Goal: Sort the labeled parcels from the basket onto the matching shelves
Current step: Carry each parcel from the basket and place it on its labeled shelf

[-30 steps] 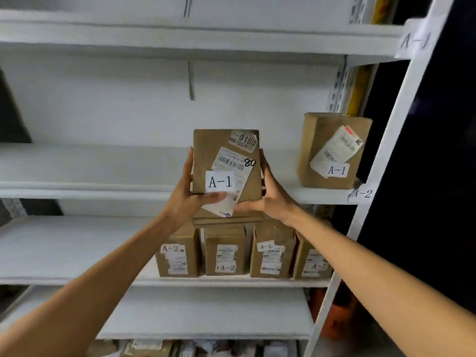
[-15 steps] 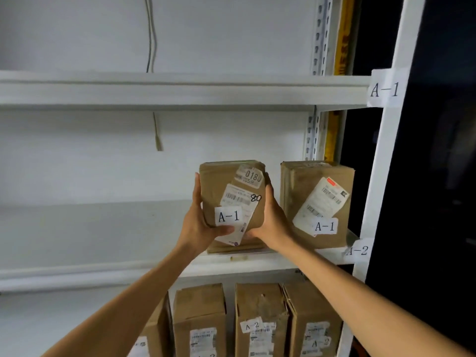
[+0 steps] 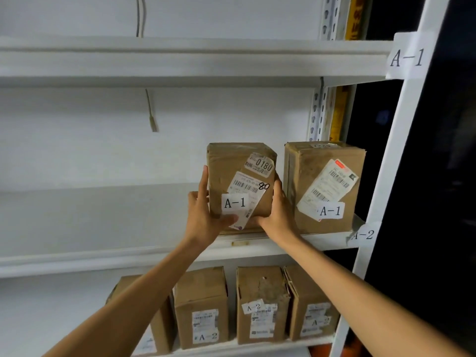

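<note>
A brown cardboard parcel (image 3: 231, 173) with a white "A-1" label stands upright on the white shelf (image 3: 103, 215), its base at the shelf's front edge. My left hand (image 3: 203, 217) grips its left side with the thumb over the lower label. My right hand (image 3: 277, 215) grips its right side and lower corner. Close to its right stands a second brown "A-1" parcel (image 3: 324, 186). A paper "A-1" tag (image 3: 407, 56) is stuck on the shelf post above.
On the shelf below, several brown "A-2" parcels (image 3: 260, 305) stand in a row. An "A-2" tag (image 3: 362, 234) sits on the post (image 3: 386, 163) at the right. The upper shelf's left stretch is bare white. A cable (image 3: 152, 112) hangs down the back wall.
Both hands raised the parcel from in front of the lower shelves and moved it back onto the upper shelf, beside the other A-1 parcel. The view tilted upward.
</note>
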